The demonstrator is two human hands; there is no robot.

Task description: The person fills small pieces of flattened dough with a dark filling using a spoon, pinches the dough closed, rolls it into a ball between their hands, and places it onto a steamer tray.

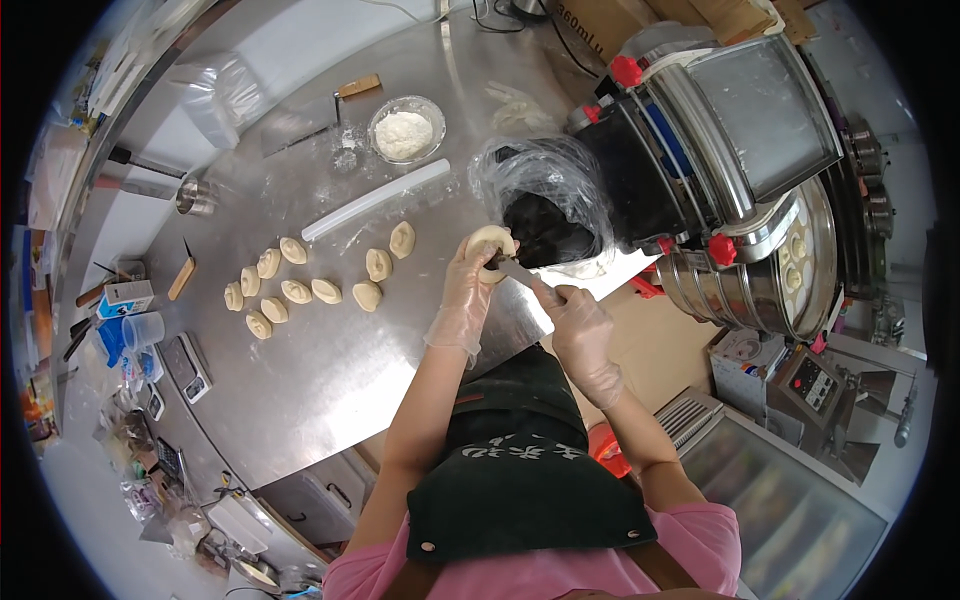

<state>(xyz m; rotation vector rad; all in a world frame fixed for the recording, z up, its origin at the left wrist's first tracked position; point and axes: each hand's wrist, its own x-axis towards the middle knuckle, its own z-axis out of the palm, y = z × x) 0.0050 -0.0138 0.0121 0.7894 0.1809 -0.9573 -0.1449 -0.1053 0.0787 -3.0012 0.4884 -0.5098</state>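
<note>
Left hand (462,300), gloved: grip cupped around dough round (489,243), above surface (330,380) centre. Right hand (582,325): grip closed on spatula (516,270), tip in dough. Step, judged: filling; next, sealing. Shaped dough pieces (300,290) left.

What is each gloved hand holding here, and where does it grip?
The left hand cups a round piece of dough from beneath, fingers around its rim. The right hand grips a flat spatula by its rear end, tip at the dough.
</note>
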